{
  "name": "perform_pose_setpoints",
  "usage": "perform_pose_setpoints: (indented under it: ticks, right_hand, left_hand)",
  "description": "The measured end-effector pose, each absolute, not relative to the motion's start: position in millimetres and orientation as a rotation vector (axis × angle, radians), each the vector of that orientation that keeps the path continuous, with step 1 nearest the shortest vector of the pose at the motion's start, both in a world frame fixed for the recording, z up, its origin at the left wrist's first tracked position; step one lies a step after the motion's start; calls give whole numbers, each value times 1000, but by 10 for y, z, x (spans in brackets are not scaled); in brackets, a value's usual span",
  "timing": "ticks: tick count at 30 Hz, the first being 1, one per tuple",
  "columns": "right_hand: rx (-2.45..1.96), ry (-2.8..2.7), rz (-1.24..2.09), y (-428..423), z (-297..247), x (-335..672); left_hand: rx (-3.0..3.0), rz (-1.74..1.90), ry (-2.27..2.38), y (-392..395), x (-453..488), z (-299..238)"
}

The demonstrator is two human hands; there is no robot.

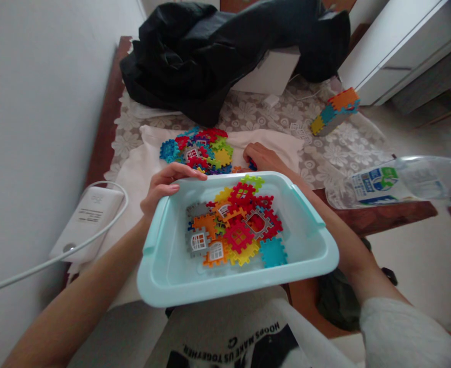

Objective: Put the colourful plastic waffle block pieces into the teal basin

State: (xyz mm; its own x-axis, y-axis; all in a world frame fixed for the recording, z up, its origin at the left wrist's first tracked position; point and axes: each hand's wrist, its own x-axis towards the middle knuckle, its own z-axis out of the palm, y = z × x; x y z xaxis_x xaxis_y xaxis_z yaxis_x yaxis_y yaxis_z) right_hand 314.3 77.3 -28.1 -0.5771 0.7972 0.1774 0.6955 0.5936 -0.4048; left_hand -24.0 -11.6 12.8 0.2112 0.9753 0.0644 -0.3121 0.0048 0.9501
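Note:
A pale blue plastic tub (164, 266) rests near my lap at the table's front edge. Several colourful interlocking toy tiles (235, 225) lie inside it. My left hand (164, 186) grips the tub's far left rim, fingers curled over the edge. A second pile of tiles (198, 149) lies on a white cloth (141, 163) beyond the tub. My right hand (262, 156) reaches past the tub's far rim to that pile's right edge, its fingers closed on a small tile that I cannot name clearly.
A black jacket (218, 46) and a white box (271, 74) lie at the back of the table. An assembled tile block (335, 110) stands at the right. A plastic water bottle (394, 181) lies on its side. A white power adapter with cable (89, 217) sits at the left.

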Motion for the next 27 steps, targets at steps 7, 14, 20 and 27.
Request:
perform_pose_setpoints:
  ticks: [7, 14, 20, 27]
  right_hand:
    - [-1157, -2458, 443, 781, -315, 3151]
    - [-1069, -2516, 480, 753, -291, 3183]
    - [-1200, -2399, 420, 796, -374, 3166]
    - [-1128, -2535, 446, 775, -282, 3187]
  left_hand:
    - [1064, 1222, 811, -121, -215, 146]
    - [1070, 1248, 822, -143, -190, 124]
    - [1081, 1230, 818, -128, -206, 117]
    - [1113, 1158, 770, -59, -281, 153]
